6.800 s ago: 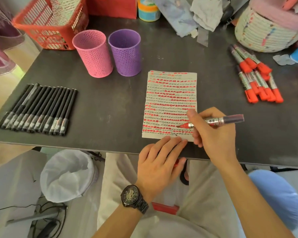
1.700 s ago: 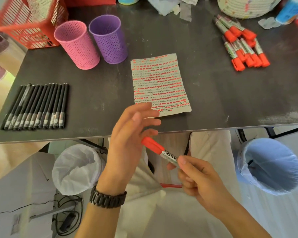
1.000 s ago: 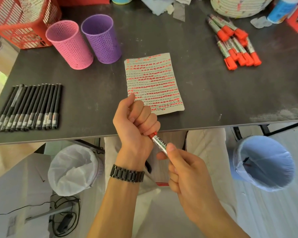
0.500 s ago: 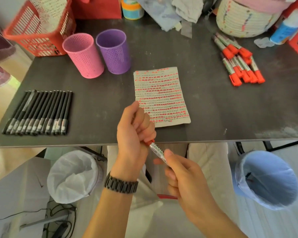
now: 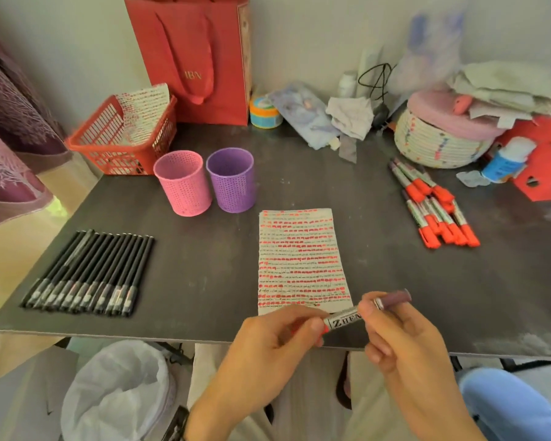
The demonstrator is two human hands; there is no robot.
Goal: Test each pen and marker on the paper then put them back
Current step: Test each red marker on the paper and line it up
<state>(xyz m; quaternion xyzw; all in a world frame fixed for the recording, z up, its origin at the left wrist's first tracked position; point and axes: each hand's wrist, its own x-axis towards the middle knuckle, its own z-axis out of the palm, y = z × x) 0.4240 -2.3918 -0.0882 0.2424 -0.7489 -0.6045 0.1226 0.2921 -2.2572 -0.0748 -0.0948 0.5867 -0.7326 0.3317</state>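
A dark desk (image 5: 204,281) filled most of the view. At its back edge a red bag (image 5: 198,58) stood against the wall. Below the near edge of the desk were a white bin (image 5: 118,393) on the left and a blue bin (image 5: 506,405) on the right. A woven basket (image 5: 439,144) sat at the back right and a red basket (image 5: 118,144) at the back left corner.

The paper (image 5: 299,259), covered with rows of red marks, lay flat in the middle of the desk. A neat row of black pens (image 5: 89,275) lay well to its left.

The left hand (image 5: 268,354) and the right hand (image 5: 404,345) were close together over the near edge of the desk. A pink cup (image 5: 183,187) and a purple cup (image 5: 231,179) stood upright, just beside each other, behind the paper. Orange-capped markers (image 5: 433,208) lay in a loose pile on the right.

One marker (image 5: 347,317) was held between both hands, just at the near right corner of the paper. The left fingers (image 5: 315,324) pinched its orange cap end, and the right fingers (image 5: 368,308) pinched its barrel. Its dull purple end pointed to the right.
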